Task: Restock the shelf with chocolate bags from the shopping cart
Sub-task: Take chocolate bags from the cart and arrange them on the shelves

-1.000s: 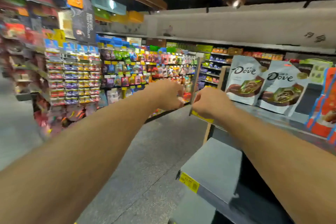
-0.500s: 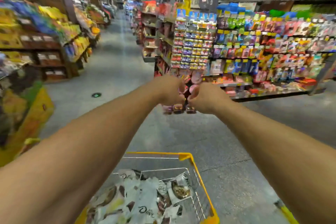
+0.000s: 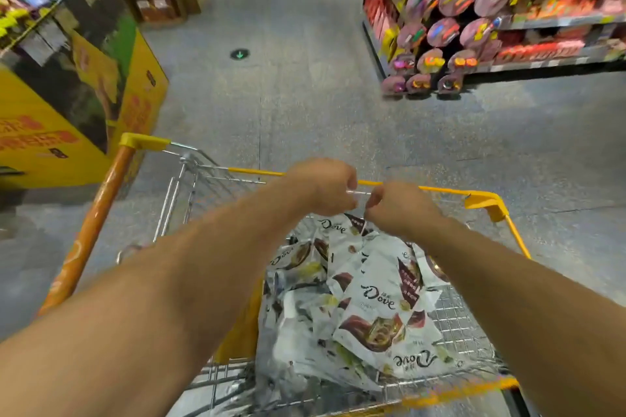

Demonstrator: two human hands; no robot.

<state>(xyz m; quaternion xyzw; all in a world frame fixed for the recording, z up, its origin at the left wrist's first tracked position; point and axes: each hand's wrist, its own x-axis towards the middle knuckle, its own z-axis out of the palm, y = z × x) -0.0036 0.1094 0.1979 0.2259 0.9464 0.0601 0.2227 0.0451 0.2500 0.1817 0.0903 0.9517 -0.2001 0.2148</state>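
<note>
A wire shopping cart (image 3: 481,198) with yellow trim stands right below me. Inside it lie several white Dove chocolate bags (image 3: 376,308) in a loose pile. My left hand (image 3: 325,188) and my right hand (image 3: 398,206) hover side by side above the far end of the pile, both with curled fingers and nothing visibly held. The fingertips are turned away from me and hidden. The shelf under restock is out of view.
A yellow cardboard display stand (image 3: 67,101) rises at the left, close to the cart's orange handle (image 3: 91,230). A candy shelf (image 3: 491,27) lines the right side of the aisle. Grey floor (image 3: 305,95) stretches ahead between them.
My view has swung from the shelf with two Dove bags, left and down onto the cart. Both hands have dropped from chest height to just above the bags.
</note>
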